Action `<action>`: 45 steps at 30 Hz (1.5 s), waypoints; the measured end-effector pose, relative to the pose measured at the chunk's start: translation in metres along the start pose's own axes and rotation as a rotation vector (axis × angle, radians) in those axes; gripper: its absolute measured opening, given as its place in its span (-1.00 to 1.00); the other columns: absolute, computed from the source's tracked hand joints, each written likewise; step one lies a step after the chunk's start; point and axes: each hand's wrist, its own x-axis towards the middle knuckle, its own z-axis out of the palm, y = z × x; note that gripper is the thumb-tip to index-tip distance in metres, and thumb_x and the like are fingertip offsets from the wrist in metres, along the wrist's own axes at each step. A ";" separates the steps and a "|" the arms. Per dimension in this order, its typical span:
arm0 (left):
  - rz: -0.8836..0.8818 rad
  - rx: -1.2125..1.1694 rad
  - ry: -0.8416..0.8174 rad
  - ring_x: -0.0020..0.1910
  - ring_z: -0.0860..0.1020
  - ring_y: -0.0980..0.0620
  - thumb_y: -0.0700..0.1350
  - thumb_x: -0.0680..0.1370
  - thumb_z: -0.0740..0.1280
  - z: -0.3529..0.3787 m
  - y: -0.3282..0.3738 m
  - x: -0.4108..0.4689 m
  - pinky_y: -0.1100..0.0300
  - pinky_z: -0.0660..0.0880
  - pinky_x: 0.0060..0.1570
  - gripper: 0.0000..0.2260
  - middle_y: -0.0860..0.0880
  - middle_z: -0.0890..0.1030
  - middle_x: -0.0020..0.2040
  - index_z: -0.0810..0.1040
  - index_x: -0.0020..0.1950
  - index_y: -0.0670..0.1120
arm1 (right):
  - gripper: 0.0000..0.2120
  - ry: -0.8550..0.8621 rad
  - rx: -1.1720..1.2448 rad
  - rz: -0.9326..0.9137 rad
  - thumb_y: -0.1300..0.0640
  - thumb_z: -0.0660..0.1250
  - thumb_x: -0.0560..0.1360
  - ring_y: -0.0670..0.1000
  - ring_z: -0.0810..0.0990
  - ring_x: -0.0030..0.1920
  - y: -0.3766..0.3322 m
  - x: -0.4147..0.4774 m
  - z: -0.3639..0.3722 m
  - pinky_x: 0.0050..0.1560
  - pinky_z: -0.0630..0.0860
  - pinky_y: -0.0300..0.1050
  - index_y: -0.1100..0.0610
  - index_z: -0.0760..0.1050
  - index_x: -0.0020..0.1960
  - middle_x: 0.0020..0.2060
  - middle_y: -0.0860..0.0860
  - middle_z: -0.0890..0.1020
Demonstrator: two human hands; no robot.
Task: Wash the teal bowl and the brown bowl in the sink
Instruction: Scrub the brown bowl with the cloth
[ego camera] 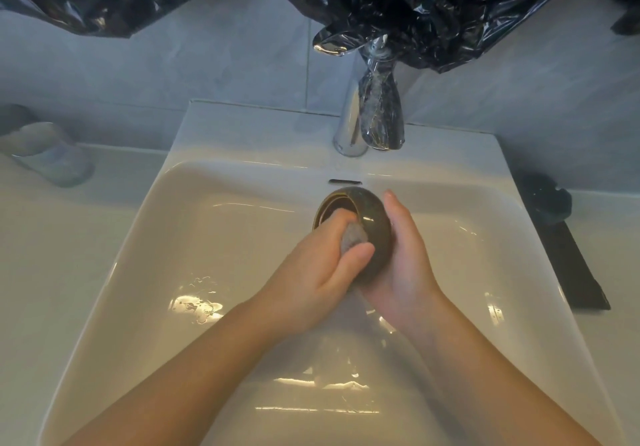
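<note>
Cupping the brown bowl (375,234) over the sink (194,237), just below the faucet (349,126), my right hand (405,265) wraps its outside while my left hand (311,272) clamps a grey sponge (353,237) against its rim.

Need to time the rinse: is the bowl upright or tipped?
Tipped: the bowl lies on its side, mouth facing left, cradled by the right hand.

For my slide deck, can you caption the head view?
Right hand holds brown bowl over sink; left hand scrubs with sponge.
</note>
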 end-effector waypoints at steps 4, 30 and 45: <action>-0.008 -0.060 0.042 -0.15 0.48 0.04 0.17 0.55 0.04 0.010 0.004 0.001 0.03 0.44 -0.14 -0.58 0.01 0.49 -0.11 0.41 0.09 -0.15 | -0.60 0.104 -0.120 -0.193 -0.17 0.25 0.44 0.05 0.63 0.02 0.010 0.004 0.000 0.00 0.54 -0.07 0.10 0.60 0.07 -0.12 0.03 0.68; -0.717 -1.133 0.200 0.08 0.63 -0.10 0.16 0.64 0.03 -0.003 0.020 0.012 0.03 0.54 0.09 -0.49 -0.19 0.66 0.07 0.58 0.20 -0.17 | -0.55 -0.021 -0.905 -0.871 -0.11 0.20 0.51 0.05 0.49 0.30 0.021 0.011 -0.015 0.29 0.44 -0.09 0.01 0.38 0.36 0.26 0.11 0.50; -0.395 -0.969 0.425 0.20 0.57 -0.16 -0.10 0.60 0.11 -0.022 0.013 0.009 -0.07 0.49 0.20 -0.68 -0.23 0.59 0.20 0.47 0.30 -0.15 | -0.56 0.229 0.227 -0.102 -0.18 0.17 0.53 0.10 0.69 -0.10 0.008 0.003 -0.014 0.03 0.54 0.06 0.06 0.71 -0.20 -0.15 0.09 0.72</action>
